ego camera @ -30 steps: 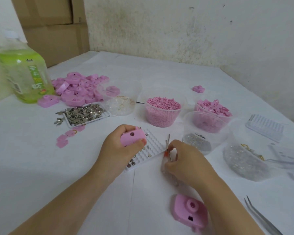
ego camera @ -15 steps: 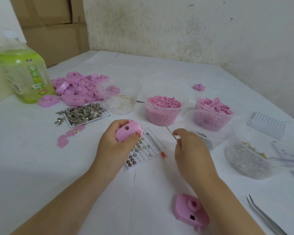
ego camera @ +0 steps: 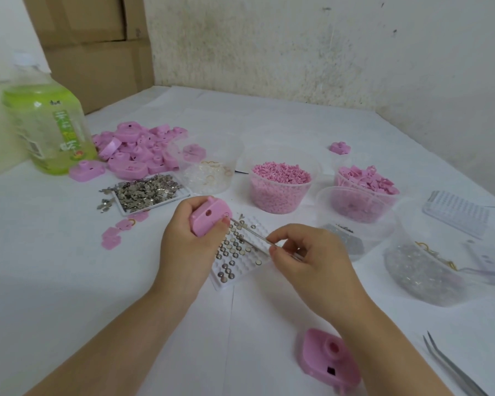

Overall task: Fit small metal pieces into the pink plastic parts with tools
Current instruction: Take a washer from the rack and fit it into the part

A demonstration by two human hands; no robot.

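Now pinching metal tool (ego camera: 249, 232) w/ R hand (ego camera: 306, 258), empty before; gripping pink part (ego camera: 210, 215) w/ L hand (ego camera: 189, 238) just above white tray (ego camera: 242, 271), tool tip at its edge. Prob starting insertion.

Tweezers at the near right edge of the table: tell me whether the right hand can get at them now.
Probably yes. The tweezers lie on bare table near the right hand, with nothing between. But that hand pinches a thin metal tool, so it must set that down first.
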